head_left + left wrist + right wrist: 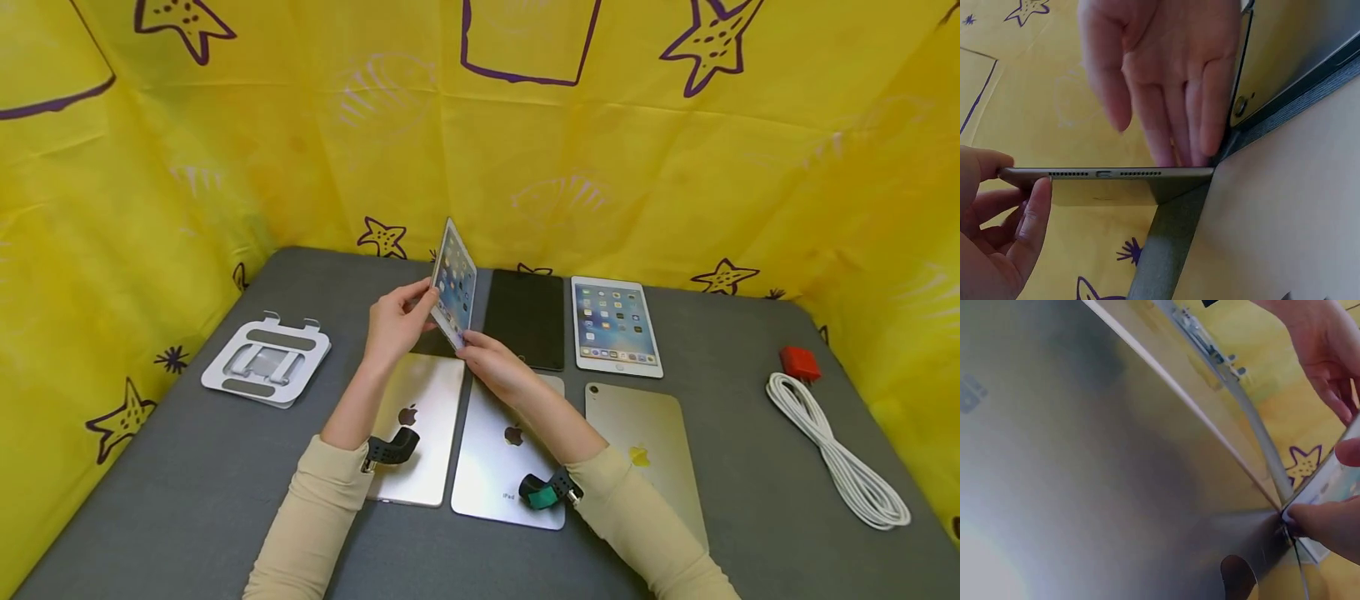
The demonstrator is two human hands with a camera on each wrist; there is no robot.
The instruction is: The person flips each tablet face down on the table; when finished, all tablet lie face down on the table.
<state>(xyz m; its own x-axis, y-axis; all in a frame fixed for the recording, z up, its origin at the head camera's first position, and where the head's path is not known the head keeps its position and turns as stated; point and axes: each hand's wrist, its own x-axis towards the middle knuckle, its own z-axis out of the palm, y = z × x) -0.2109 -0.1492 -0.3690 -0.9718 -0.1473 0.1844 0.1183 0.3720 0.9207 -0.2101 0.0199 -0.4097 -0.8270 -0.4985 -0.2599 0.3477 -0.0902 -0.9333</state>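
Observation:
My left hand (395, 323) pinches a tablet (454, 287) by its left edge, thumb on the near side. In the head view the tablet stands nearly upright over the table, its lit screen with app icons turned to the right. The left wrist view shows the bottom edge of this tablet (1104, 174), with a charging port between two rows of speaker holes. My right hand (501, 367) is at its lower corner, fingertips touching it. In the left wrist view the right hand (1172, 75) has its palm showing and its fingers straight.
Below lie tablets back up: gold (427, 383), silver (480, 467) and yellowish (652, 417). A dark-screened tablet (525, 317) and a lit white tablet (617, 325) lie behind. A white folding stand (217, 369) is at left; a red charger (799, 363) and coiled white cable (832, 450) at right.

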